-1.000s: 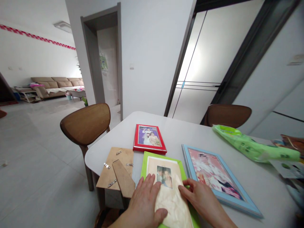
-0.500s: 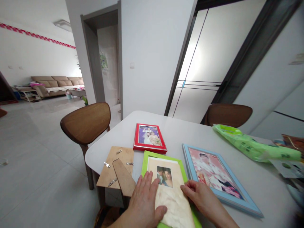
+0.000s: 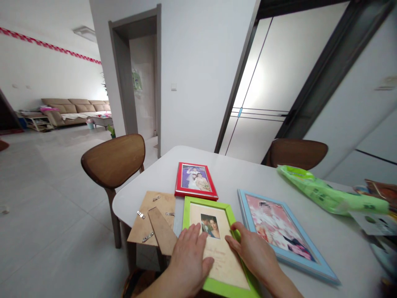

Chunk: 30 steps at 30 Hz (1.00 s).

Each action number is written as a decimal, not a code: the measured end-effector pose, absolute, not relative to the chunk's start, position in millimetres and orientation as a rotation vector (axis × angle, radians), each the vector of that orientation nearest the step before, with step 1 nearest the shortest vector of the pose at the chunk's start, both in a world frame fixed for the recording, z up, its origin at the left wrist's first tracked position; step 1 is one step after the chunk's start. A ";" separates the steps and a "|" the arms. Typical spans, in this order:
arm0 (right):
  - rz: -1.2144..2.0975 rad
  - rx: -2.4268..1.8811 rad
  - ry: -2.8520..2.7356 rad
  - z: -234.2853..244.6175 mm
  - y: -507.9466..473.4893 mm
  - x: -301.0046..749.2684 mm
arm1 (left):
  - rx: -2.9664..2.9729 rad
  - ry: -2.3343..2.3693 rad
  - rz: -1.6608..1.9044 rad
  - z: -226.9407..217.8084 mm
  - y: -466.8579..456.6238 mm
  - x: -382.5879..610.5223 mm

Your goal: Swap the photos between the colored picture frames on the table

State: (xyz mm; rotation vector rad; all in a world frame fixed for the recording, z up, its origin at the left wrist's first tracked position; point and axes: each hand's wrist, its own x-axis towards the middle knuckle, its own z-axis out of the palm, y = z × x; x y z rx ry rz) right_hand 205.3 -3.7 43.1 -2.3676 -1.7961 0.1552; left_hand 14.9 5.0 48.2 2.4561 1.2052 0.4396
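A lime-green picture frame (image 3: 228, 211) lies at the near edge of the table, face up. Within its border sits a cream sheet (image 3: 225, 265) with a small photo of two people (image 3: 211, 226) and faint printed writing. My left hand (image 3: 190, 260) rests flat over the left side of sheet and frame, fingers stretched out. At the right border, my right hand (image 3: 252, 248) grips the frame, its thumb on the sheet and its forefinger over the green edge. Left of the frame is a wooden backing board (image 3: 141, 225) with metal clips and a stand leg (image 3: 163, 231).
A red framed photo (image 3: 196, 181) lies behind the green frame, and a larger light-blue framed photo (image 3: 285, 231) lies to its right. Further right are a green plastic bag (image 3: 331, 194) and assorted items. Brown chairs (image 3: 114, 161) stand around the white table (image 3: 248, 174).
The cream sheet, rumpled and overlapping the frame's border before, now lies flat inside it. My right hand has shifted slightly left and up, onto the frame's right edge.
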 end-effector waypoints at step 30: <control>0.365 -1.757 -1.925 61.2 -47.6 176.8 | 2.612 1.010 0.397 60.6 -6.2 -20.0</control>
